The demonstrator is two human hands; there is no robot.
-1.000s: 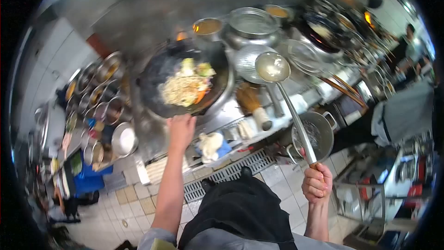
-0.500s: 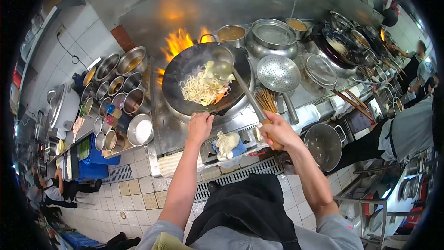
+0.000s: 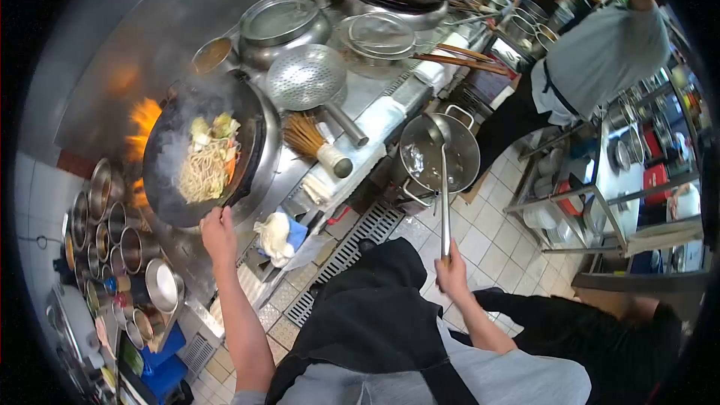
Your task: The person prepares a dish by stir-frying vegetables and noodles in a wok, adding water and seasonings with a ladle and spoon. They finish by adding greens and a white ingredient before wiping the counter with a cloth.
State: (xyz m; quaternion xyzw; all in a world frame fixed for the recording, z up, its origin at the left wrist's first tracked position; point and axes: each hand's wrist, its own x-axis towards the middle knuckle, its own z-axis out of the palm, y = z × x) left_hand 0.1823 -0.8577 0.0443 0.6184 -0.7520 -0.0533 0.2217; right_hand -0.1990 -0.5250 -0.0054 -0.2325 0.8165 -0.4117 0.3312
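- Head view: pale noodles (image 3: 199,177) and chopped vegetables (image 3: 223,126) are combined in the round black wok (image 3: 161,199), beside orange flames (image 3: 142,124); none is seen dished out.
- Left hand (image 3: 218,234) is placed palm down, its fingers curled together on the wok's near rim.
- Long-handled metal ladle (image 3: 445,206) is clamped in the right hand's (image 3: 453,274) fingers, its bowl held at the two-handled steel pot (image 3: 465,161).

Left hand (image 3: 218,234) extended forward, grip closed; right hand (image 3: 451,274) low, fingers curled, elbow bent
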